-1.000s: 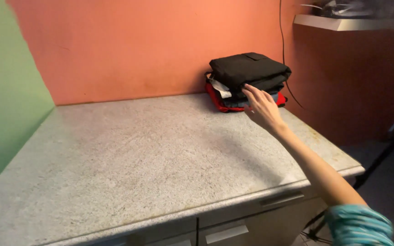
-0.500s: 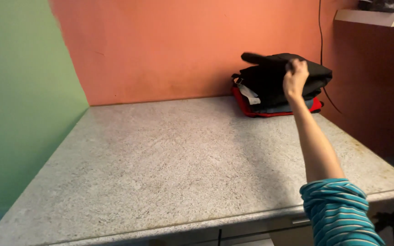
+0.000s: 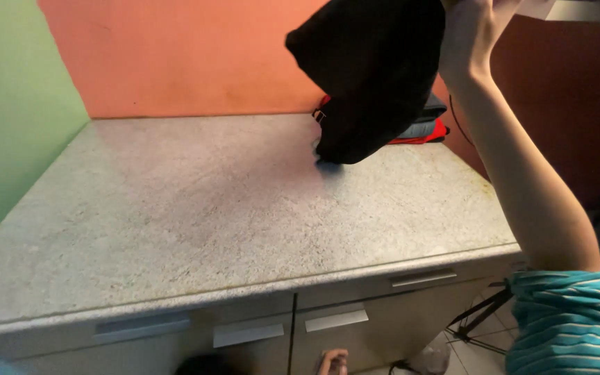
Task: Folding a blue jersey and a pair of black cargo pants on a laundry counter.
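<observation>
1 black garment is now up off the folded stack at the counter's far right corner, dangling above it with the right hand's fingers pinched shut on it, while half a second back it sat on top.

The supporting surface is a speckled grey stone-pattern countertop filling the centre and left of the frame. Its rear edge meets an orange wall, its left edge a green wall. A stack of folded clothes, dark grey over red, lies directly on it at the upper right, against the orange wall. Drawer fronts sit beneath the front edge, at lower centre.
</observation>
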